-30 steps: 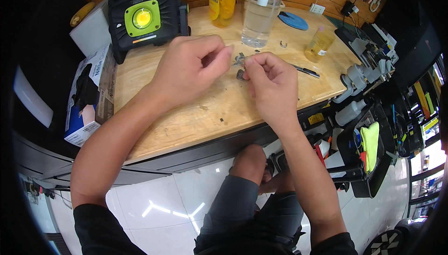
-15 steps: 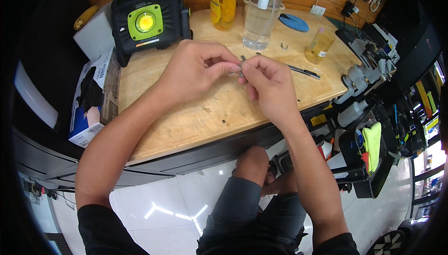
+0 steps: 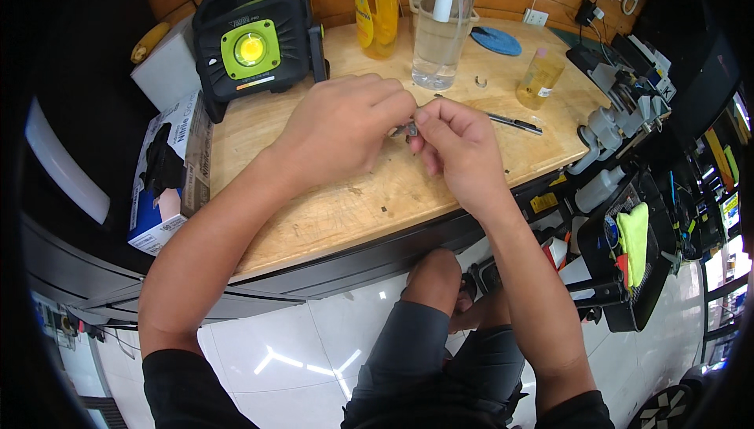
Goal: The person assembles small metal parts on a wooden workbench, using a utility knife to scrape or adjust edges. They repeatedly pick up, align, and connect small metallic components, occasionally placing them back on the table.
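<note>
My left hand (image 3: 349, 127) and my right hand (image 3: 462, 145) meet above the wooden workbench (image 3: 314, 233). Between them is a small grey metal part (image 3: 408, 128), too small to tell its exact kind. The right thumb and index finger pinch it. My left hand is closed at its other side, with the back of the hand turned up and most of the fingertips hidden. To the right of my right hand lies a black and silver pen (image 3: 515, 123). Farther back rests a small curved metal piece (image 3: 481, 81).
A work lamp (image 3: 255, 48) glows at the back left, beside a glove box (image 3: 171, 170). Behind my hands stand a yellow liquid bottle (image 3: 377, 9) and a clear bottle (image 3: 440, 44). A blue round pad (image 3: 495, 40) and small amber bottle (image 3: 539, 80) sit to the right.
My left hand has rolled over, so its back now faces up and hides the thumb that showed before. The right hand keeps its pinch. The whole view has shifted slightly.
</note>
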The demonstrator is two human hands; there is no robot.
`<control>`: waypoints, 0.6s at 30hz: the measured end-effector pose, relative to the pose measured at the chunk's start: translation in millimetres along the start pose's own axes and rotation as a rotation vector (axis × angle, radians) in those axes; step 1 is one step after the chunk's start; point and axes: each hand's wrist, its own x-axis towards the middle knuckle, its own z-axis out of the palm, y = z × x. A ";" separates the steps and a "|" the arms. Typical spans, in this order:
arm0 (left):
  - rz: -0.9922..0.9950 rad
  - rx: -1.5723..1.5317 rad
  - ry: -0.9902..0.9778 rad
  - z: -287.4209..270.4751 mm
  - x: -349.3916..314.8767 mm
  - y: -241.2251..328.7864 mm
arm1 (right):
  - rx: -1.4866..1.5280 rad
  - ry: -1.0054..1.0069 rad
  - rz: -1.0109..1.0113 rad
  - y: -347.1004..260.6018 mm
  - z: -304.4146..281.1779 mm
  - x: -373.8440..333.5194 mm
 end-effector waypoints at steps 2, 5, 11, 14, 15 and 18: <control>0.009 0.056 -0.007 1.8 0.4 3.2 | -0.010 -0.007 -0.002 0.8 -1.0 0.2; 0.004 0.093 -0.023 2.1 1.8 6.8 | -0.005 -0.019 -0.007 3.3 -2.6 2.0; -0.172 0.074 0.039 10.9 -0.2 12.1 | -0.005 -0.032 -0.113 7.1 6.4 1.7; -0.162 0.096 0.022 10.8 -0.7 11.5 | -0.065 0.001 -0.126 12.3 5.9 3.2; -0.147 0.113 0.010 9.9 -1.0 10.9 | -0.091 0.014 -0.113 13.3 6.3 3.5; -0.150 0.108 -0.052 9.0 1.4 11.6 | -0.251 0.108 -0.231 28.1 6.9 6.5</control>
